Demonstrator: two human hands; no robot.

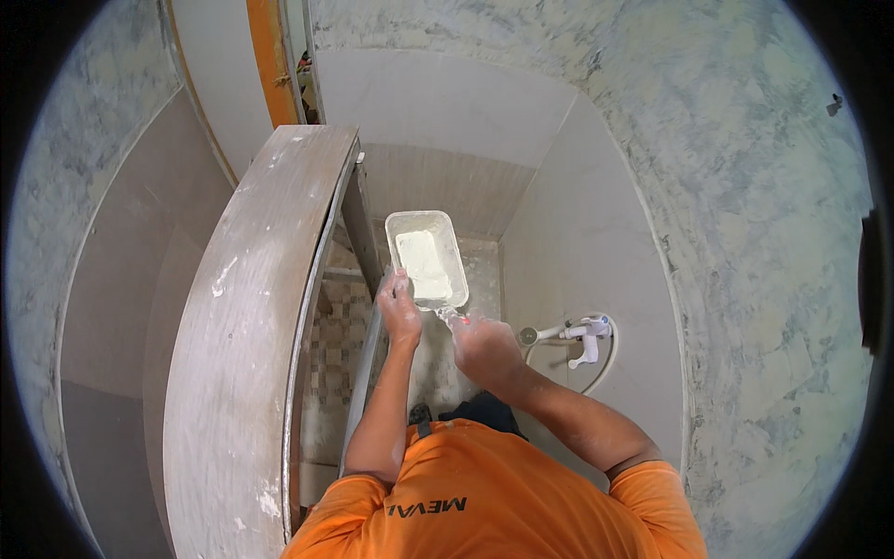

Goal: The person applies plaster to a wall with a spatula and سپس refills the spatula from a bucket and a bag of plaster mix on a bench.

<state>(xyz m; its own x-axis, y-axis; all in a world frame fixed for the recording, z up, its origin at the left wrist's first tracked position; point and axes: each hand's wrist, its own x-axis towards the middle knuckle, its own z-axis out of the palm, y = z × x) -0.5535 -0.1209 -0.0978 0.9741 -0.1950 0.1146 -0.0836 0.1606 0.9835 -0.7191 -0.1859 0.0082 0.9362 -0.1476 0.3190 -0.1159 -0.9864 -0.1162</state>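
Note:
A white rectangular tub [458, 265] with rounded corners is held out in front of me. Pale, creamy putty [424, 259] coats its bottom and smears its walls. My left hand [400, 314] grips the tub at its near left corner, thumb up against the rim. My right hand [487, 350] is closed round the handle of a putty knife [446, 314], of which only a bit of red and a putty-smeared end show. That end lies at the tub's near rim. White residue covers both hands.
A long, splattered wooden board [247, 289] on a metal frame stands close on my left. On the right tiled wall sits a white tap [589, 337] with a hose. Mosaic floor tiles [337, 345] show beneath the frame. Patchy green-grey plaster [745, 224] covers the upper wall.

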